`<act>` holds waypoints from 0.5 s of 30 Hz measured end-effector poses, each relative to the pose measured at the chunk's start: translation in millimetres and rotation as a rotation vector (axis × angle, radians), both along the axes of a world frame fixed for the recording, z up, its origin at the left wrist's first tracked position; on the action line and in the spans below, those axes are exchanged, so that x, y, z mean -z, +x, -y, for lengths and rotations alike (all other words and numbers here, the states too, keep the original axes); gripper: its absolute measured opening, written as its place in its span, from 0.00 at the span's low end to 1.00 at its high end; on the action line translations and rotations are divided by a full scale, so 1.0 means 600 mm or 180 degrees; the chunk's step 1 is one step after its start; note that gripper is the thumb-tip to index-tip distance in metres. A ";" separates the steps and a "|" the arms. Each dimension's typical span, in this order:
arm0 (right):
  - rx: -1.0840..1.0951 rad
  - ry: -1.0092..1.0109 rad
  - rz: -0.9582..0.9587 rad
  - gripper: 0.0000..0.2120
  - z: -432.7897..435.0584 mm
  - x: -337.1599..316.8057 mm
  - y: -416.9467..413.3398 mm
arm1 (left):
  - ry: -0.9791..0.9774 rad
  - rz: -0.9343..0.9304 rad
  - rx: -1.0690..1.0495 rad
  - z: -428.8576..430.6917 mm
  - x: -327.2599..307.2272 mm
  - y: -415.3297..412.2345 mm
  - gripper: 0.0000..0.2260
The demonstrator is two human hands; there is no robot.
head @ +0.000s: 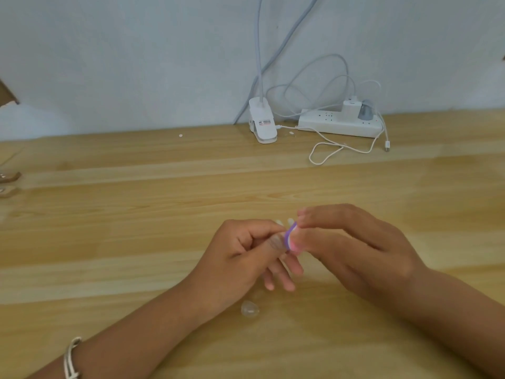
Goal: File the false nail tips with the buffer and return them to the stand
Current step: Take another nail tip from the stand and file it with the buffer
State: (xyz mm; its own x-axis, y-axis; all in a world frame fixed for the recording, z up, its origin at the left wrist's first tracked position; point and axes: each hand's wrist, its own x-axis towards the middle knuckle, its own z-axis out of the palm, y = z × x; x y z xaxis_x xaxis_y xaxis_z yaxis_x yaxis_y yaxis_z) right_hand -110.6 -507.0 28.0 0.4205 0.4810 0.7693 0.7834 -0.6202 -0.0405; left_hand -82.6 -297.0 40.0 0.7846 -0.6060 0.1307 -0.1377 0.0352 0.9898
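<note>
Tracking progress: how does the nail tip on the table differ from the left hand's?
The clear nail tip on the wooden table lies loose; the held nail tip is pinched by the left hand. The loose one touches no tool; the held one meets the right hand's purple buffer. Both look transparent.

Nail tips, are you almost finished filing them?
Not yet. The left hand pinches one tip while the right hand holds the purple buffer against it. A loose tip lies on the table; filed or not, I cannot tell. No stand shows, so none looks returned.
</note>
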 end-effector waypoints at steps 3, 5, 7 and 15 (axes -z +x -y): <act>0.0090 0.0137 -0.0044 0.09 0.008 -0.007 0.006 | 0.0017 0.0007 0.0003 0.000 0.000 0.001 0.11; -0.0018 0.0277 -0.0318 0.08 -0.004 -0.005 0.000 | 0.0000 0.0033 0.0040 0.001 -0.001 0.000 0.11; -0.0136 0.0127 -0.0242 0.08 -0.012 -0.002 -0.007 | -0.0021 0.0074 0.0085 0.001 -0.001 -0.001 0.10; 0.0056 0.0399 -0.0118 0.12 0.011 -0.009 0.008 | 0.0024 0.0013 0.0153 0.001 0.003 0.002 0.11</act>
State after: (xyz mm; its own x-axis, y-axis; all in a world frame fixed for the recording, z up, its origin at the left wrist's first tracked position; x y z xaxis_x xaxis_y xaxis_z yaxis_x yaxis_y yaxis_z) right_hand -105.7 -513.4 33.5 0.4574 0.3744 0.8066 0.7689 -0.6221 -0.1473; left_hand -81.3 -297.8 38.0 0.7541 -0.6440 0.1291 -0.1401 0.0343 0.9895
